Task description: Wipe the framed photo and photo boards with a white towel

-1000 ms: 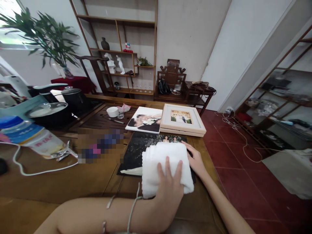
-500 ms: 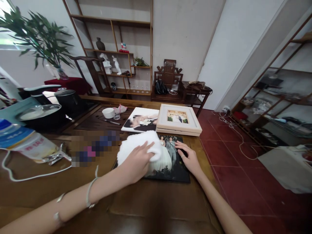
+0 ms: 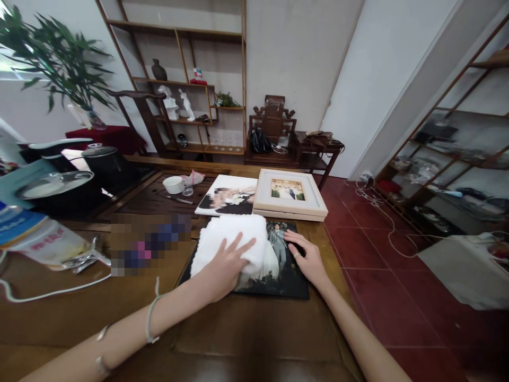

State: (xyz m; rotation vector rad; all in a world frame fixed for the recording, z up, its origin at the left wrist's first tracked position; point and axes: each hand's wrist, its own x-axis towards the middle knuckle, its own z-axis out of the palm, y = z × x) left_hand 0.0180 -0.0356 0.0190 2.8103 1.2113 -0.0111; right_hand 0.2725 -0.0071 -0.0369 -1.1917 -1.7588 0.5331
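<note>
A dark, unframed wedding photo print (image 3: 286, 276) lies flat on the wooden table (image 3: 238, 339). A folded white towel (image 3: 228, 239) rests on its left half. My left hand (image 3: 226, 262) lies on the towel with its fingers spread flat, pressing it onto the print. My right hand (image 3: 308, 257) lies flat on the print's right edge, fingers stretched out, holding it still. Both arms reach in from the bottom of the view.
Behind the print lie a second print (image 3: 226, 196) and a white framed photo (image 3: 290, 193) on another frame. A small white bowl (image 3: 174, 184), dark pots (image 3: 101, 162), a white cable (image 3: 47, 292) and packets (image 3: 43, 239) sit left. Red tile floor (image 3: 382, 297) lies right.
My left hand slid the towel from the print's near right part to its left half, uncovering the couple in the picture. My right hand stayed on the right edge.
</note>
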